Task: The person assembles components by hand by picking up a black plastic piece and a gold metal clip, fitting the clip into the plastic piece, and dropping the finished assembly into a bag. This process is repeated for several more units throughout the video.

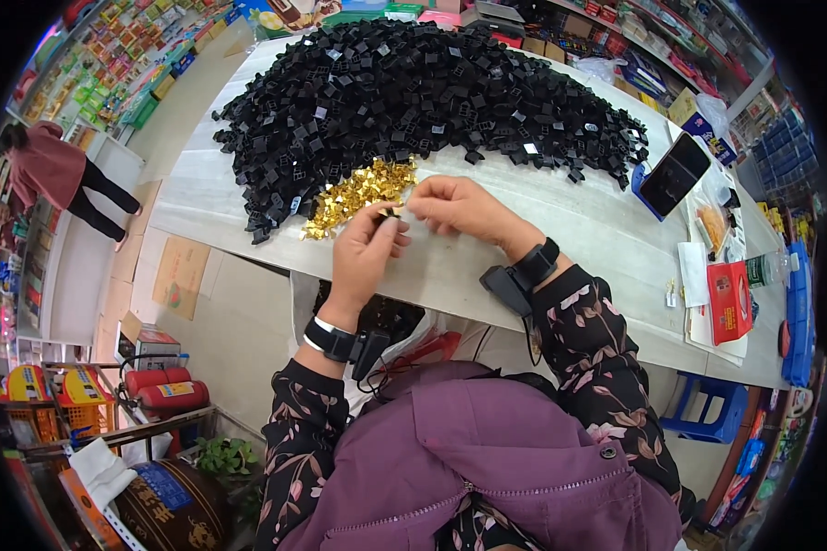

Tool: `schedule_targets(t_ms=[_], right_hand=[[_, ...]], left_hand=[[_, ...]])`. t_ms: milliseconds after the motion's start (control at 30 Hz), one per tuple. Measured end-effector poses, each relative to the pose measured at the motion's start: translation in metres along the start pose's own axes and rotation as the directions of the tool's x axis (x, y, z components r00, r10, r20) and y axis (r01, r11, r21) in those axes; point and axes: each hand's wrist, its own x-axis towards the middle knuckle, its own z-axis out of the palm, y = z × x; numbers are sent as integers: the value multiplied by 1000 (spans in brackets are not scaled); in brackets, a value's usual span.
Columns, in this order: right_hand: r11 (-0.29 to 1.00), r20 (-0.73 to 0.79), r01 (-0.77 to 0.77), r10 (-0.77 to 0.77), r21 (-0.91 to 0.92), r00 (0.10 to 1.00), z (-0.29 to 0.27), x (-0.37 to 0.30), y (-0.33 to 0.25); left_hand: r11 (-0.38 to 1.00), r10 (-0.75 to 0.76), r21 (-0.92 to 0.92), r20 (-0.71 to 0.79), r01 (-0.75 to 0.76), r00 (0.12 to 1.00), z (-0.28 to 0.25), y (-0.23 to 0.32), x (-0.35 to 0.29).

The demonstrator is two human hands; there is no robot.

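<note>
My left hand (363,260) is closed in a pinch, with a small black plastic piece (389,214) between thumb and fingers. A bit of gold shows at the top of that piece. Close beside it, the fingertips of my right hand (469,209) are pinched together; whatever they hold is too small to make out. Just beyond both hands lies a small heap of shiny gold metal pieces (363,190). Behind it spreads a large heap of small black plastic pieces (413,92), mostly square, across the far part of the table.
On the pale table (597,266), a phone (673,174) leans at the right, near a red box (730,301) and a clear bottle (770,268). A blue stool (708,406) stands below. Fire extinguishers (167,389) are at lower left; another person (60,170) stands by shelves.
</note>
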Motion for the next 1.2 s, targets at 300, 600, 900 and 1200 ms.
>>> schedule_targets(t_ms=[300, 600, 900, 1200], right_hand=[[699, -206, 163, -412, -696, 888, -8, 14, 16], [656, -231, 177, -486, -734, 843, -8, 15, 23], [769, -286, 131, -382, -626, 879, -9, 13, 20], [776, -269, 168, -400, -608, 876, -9, 12, 20]], left_hand=[[844, -206, -535, -254, 41, 945, -87, 22, 16], [394, 208, 913, 23, -105, 978, -101, 26, 34], [67, 148, 991, 107, -118, 983, -98, 30, 35], [149, 139, 985, 69, -89, 988, -101, 27, 36]])
